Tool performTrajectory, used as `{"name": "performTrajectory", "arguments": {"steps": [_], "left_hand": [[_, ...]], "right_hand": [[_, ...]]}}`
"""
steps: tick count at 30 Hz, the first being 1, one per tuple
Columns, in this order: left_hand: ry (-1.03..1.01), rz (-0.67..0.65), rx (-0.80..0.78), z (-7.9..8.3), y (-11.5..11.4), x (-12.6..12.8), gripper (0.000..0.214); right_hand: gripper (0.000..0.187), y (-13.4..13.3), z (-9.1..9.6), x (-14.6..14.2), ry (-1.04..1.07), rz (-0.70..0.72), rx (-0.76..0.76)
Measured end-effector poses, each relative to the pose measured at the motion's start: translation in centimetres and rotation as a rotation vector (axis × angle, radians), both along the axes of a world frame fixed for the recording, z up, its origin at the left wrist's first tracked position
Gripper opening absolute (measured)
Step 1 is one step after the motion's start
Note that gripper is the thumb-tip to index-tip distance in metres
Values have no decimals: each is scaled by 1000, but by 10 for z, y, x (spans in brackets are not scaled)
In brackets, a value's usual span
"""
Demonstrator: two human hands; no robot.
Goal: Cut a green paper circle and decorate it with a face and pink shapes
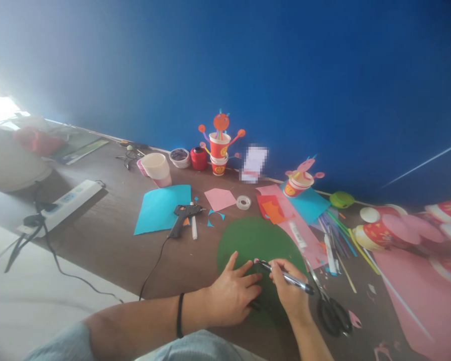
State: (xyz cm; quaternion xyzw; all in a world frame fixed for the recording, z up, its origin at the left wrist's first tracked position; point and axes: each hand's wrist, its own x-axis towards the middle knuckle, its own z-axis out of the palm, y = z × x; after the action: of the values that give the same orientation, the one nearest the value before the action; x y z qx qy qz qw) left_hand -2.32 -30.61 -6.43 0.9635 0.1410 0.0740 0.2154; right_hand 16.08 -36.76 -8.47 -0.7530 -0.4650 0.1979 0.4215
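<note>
Two cup figures (218, 149) (297, 185) look assembled; a pink scrap (256, 260) seems unfinished, right fingers (279, 276) gripping a pen (295, 282) at it, left fingers (244, 269) spread beside.

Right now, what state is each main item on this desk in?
Pen, held in the right hand, tip down
Green mat, flat, under the left hand
Scissors, lying flat, seemingly closed
Glue gun, lying on its side
Power strip, plugs inserted
Tape roll, lying flat
Central red cups, stacked
</note>
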Motion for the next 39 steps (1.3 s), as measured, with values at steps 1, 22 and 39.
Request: {"name": "performTrajectory", "arguments": {"steps": [1, 22, 39], "left_hand": [[-2, -1, -5, 0, 0, 0, 33], [-12, 5, 8, 0, 0, 0, 33], [-23, 10, -16, 0, -1, 0, 34]], "right_hand": [[30, 0, 0, 0, -1, -4, -1], [31, 0, 1, 0, 30, -16, -14], [30, 0, 2, -1, 4, -1, 11]]}}
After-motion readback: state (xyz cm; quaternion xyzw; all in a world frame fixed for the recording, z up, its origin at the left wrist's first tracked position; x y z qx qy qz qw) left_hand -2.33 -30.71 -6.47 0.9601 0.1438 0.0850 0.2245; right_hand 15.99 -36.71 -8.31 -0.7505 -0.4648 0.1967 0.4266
